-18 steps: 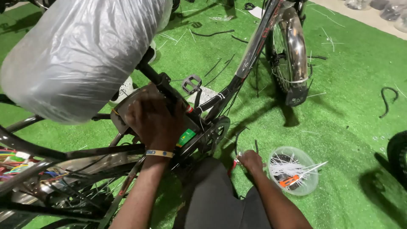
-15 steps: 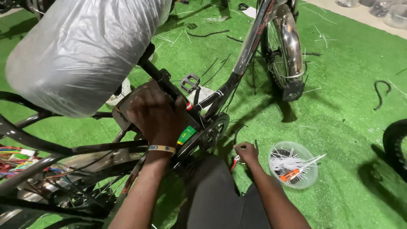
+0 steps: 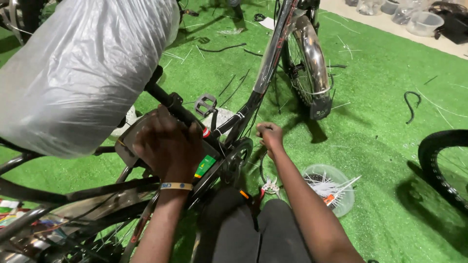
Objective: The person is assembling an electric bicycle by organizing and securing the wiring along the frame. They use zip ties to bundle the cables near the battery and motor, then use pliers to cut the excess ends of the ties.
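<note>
A black bicycle frame [image 3: 253,102] leans in front of me, its seat [image 3: 83,73] wrapped in clear plastic. My left hand [image 3: 168,146] is clamped on the frame where the seat tube meets the chain guard, with a band on its wrist. My right hand [image 3: 269,135] is curled into a fist beside the chainring [image 3: 237,158] and the lower end of the down tube. Whether it pinches something thin I cannot make out. A black pedal [image 3: 205,103] sticks up just behind the frame.
A clear bowl [image 3: 336,202] of white cable ties stands on the green turf by my right forearm. Pliers with red-orange handles [image 3: 253,197] lie on my lap. The front wheel with a chrome fender [image 3: 312,63] is ahead, another tyre [image 3: 446,165] at right, and plastic tubs [image 3: 424,22] at the far right.
My right hand has left the spot beside the bowl and risen up and forward to the chainring area. My left hand has kept its grip on the frame.
</note>
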